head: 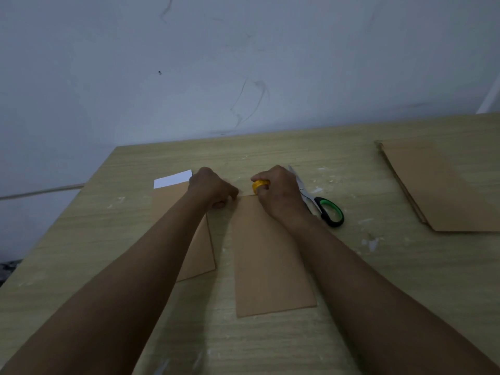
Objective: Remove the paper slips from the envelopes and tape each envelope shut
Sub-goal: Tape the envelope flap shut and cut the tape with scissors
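Observation:
A brown envelope (267, 255) lies lengthwise in the middle of the wooden table (351, 280). My right hand (281, 193) grips a yellow tape roll (260, 185) at the envelope's far edge. My left hand (211, 188) has its fingers curled down at the envelope's far left corner; whether it pinches the tape end there I cannot tell. To the left lies a second brown envelope (200, 253), partly under my left arm. A white paper slip (173, 179) shows at its far end.
Scissors (322, 204) with black and green handles lie just right of my right hand. A stack of brown envelopes (443, 185) sits at the table's right side. A pale wall rises behind the table. The table's left edge runs diagonally.

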